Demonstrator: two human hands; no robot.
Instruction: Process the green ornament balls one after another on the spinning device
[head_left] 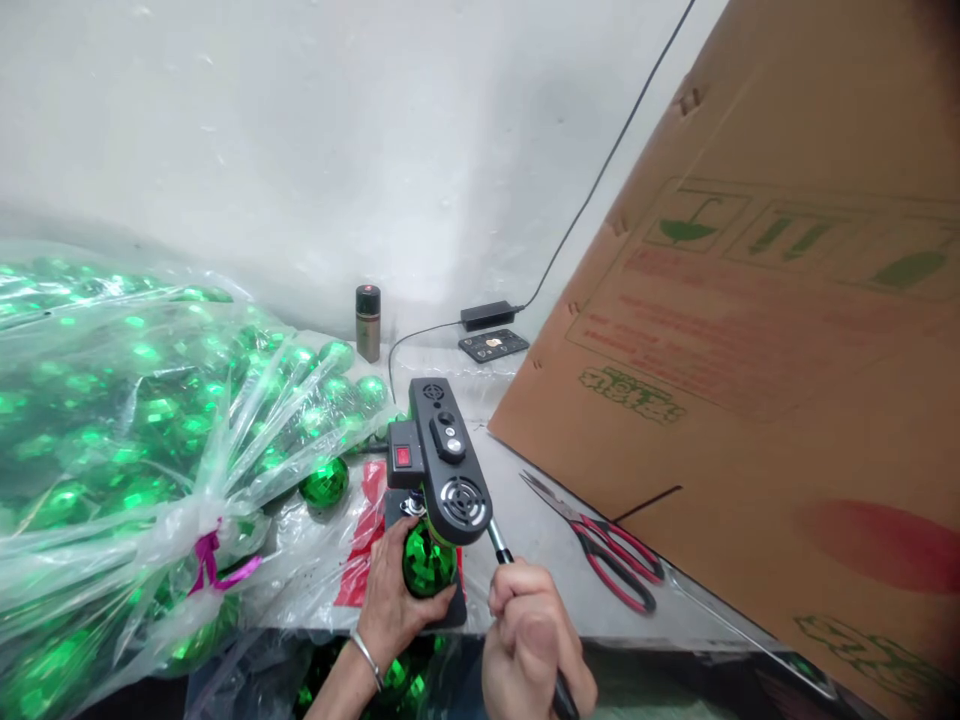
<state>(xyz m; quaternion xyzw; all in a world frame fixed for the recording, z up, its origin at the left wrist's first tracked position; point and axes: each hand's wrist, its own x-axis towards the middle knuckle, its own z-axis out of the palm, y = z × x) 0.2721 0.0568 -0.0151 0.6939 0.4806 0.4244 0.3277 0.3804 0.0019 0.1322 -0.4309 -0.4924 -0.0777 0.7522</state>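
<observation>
A shiny green faceted ball (428, 562) sits in my left hand (391, 590), whose fingers and thumb curve round its left and lower sides. The ball's top lies against the underside of a black machine (450, 455) with round vents and a red switch. My right hand (534, 635) is wrapped round the black-gripped lever (504, 550) that sticks out from the machine's right side. Below the machine is a dark base plate (454, 612), with red material (364, 545) at its left.
Clear bags of green balls (150, 400) fill the left, and a loose green ball (325, 482) lies beside them. Red-handled scissors (600, 545) lie at right, by a large cardboard box (735, 350). Behind stand a bottle (368, 325), a black adapter (487, 316) and a dark flat case (493, 346).
</observation>
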